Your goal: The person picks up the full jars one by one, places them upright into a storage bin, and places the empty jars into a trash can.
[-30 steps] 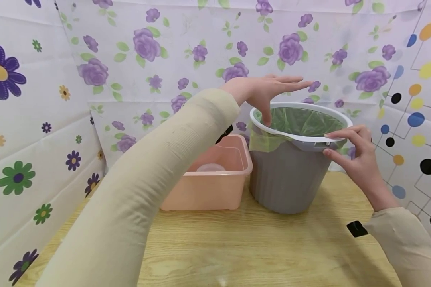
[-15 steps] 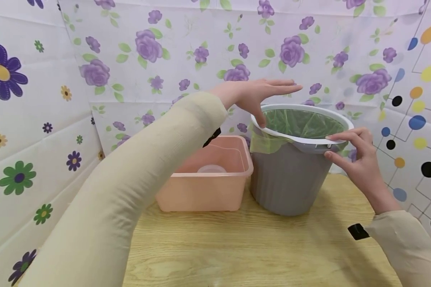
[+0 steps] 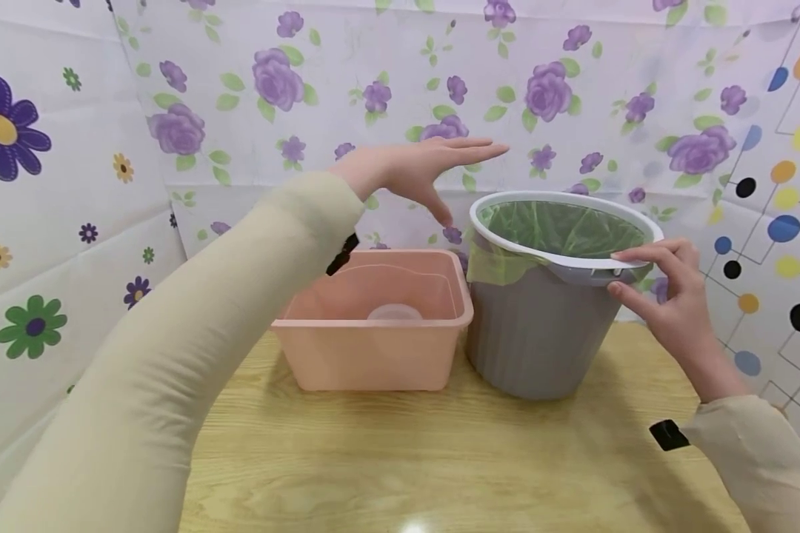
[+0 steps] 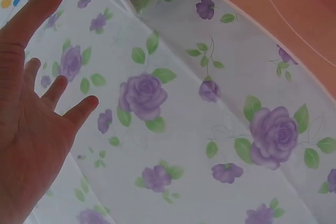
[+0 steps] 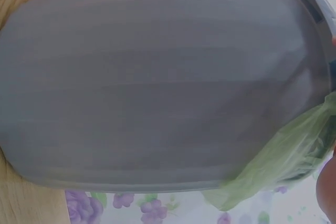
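Now left hand off bin rim

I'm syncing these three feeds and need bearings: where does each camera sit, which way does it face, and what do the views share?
Head: on the person's head, looking forward and down at the grey bin, pink tub, left hand and right hand.
Left wrist: faces the flowered cloth; open palm shows.
Right wrist: close on the bin's ribbed wall; fingertips at the edge.
Shared: the bin and green liner in head and right wrist.
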{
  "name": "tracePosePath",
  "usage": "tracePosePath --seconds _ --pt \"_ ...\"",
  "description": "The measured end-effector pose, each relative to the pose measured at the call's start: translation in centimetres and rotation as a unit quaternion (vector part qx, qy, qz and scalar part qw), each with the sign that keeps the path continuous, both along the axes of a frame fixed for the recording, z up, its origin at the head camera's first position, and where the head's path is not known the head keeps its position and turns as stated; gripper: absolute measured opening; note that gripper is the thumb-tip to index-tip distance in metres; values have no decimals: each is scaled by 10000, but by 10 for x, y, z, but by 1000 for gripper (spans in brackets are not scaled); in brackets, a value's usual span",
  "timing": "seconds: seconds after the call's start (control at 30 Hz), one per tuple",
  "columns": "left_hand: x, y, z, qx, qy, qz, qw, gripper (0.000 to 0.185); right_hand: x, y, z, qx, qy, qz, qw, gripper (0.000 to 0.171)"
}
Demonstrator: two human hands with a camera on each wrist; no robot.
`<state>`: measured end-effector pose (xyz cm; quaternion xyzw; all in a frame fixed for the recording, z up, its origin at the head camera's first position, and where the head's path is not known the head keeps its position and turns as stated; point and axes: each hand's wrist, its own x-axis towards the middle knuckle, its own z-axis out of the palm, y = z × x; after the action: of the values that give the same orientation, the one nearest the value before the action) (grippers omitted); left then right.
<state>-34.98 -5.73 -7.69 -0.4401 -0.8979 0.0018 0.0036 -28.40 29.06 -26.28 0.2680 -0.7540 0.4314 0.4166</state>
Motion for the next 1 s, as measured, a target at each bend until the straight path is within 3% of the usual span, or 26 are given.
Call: tracePosePath --seconds 0.27,0.53,0.77,0.9,1.0 --pt "5 -44 -3 522 43 -183 9985 105 8 -11 1 -7 122 -238 9996 35" --pt "11 -82 -20 487 -27 160 9987 94 10 -20 -1 -38 416 -393 9984 33" --pt "22 -109 -36 647 12 258 9976 82 4 -6 -2 498 336 -714 9956 36" --pt "33 -118 -45 690 -105 475 9964 81 16 -9 3 693 320 -941 9926 48" --pt "45 -123 -53 722 -30 537 9959 80 31 -21 8 720 694 -968 9903 44"
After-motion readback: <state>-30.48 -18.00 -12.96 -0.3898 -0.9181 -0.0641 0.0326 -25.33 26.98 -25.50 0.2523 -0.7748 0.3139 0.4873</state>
